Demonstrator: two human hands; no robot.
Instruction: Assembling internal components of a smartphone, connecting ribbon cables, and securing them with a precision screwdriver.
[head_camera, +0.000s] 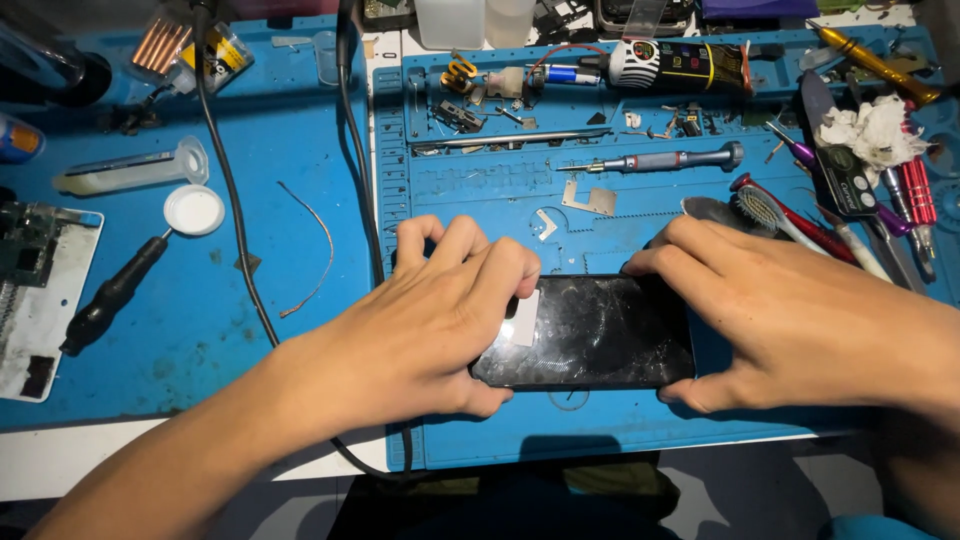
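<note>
- One black smartphone (600, 335) lies flat, long side running left to right, on the near part of the right-hand blue work mat (480, 200). Its glass is smudged and scuffed.
- The left hand (430, 330) grips the phone's left end: the thumb presses the near edge and the fingers curl over the far-left corner. One small white card or tab (524, 318) shows just under its fingertips, lying on the glass.
- The right hand (790, 320) grips the phone's right end: the thumb is on the near-right corner and the fingers rest on the far edge.
- Two blue mats are in view; the left blue mat (200, 330) touches the right one along its edge.
- One grey-handled screwdriver (660, 160) lies far of the phone, pointing left.
- One long metal tweezer (520, 140) lies just beyond it.
- One small metal plate (590, 198) sits between the screwdriver and the phone.
- One brush (765, 210) lies just beside the right hand's fingers.
- One crumpled white tissue (870, 130) rests on the tools at far right.
- One gold-handled tool (870, 62) lies at the far right corner.
- One white round cap (194, 210) and one black-handled tool (115, 290) lie on the left mat.
- One black cable (235, 210) crosses the left mat from far to near.
</note>
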